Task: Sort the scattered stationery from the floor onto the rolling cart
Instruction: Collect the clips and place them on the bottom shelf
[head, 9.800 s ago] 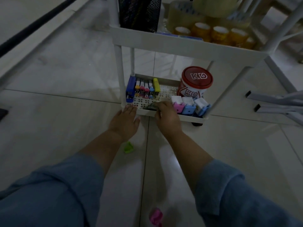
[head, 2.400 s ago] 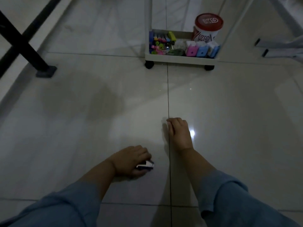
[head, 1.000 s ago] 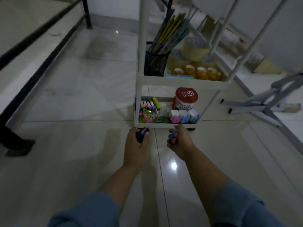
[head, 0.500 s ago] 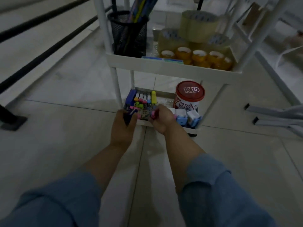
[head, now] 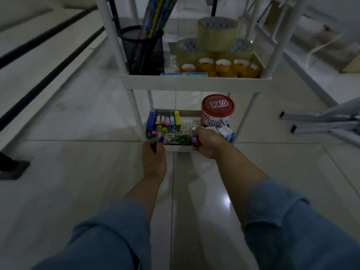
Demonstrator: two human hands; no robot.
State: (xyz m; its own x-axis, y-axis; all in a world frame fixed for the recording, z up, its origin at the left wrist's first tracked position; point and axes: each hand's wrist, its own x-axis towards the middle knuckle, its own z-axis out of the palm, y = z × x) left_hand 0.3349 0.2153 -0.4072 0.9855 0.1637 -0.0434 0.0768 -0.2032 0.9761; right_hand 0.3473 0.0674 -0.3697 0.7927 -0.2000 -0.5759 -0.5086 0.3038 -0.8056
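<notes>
**Head view.** The rolling cart (head: 194,83) stands on the tiled floor (head: 78,172) directly ahead, with two of its white trays in frame. Both arms, in blue sleeves (head: 109,230), reach to the lower tray (head: 178,148).

**Left hand** (head: 153,160): at the front left corner of the lower tray. The fingers are curled round a small dark blue item (head: 155,147), which sticks out past the knuckles at the tray rim. Its kind cannot be told in the dim light.

**Right hand** (head: 206,144): over the front rim, right of centre. The fingers are clenched round small pink and blue pieces (head: 195,140), whose ends show on the side facing the left hand.

**Lower tray contents:**
- A row of coloured items (head: 165,119) lies side by side at the back left, blue at one end and yellow at the other.
- Loose pink and green bits (head: 161,129) are heaped just in front of that row.
- A dark green round object (head: 180,140) sits near the front rim, between the two hands.
- A red-lidded tub (head: 217,106) stands upright at the back right.
- White and blue blocks (head: 226,132) lie just beyond the right hand.

**Upper tray contents:**
- A black mesh cup (head: 144,51) at the left holds upright pens (head: 155,16).
- Wide rolls of clear tape (head: 217,34) are stacked at the back right.
- A row of small yellow tape rolls (head: 222,65) stands in front of them.

**Surroundings:** a grey metal frame (head: 321,121) lies on the floor to the right of the cart, apart from it.
</notes>
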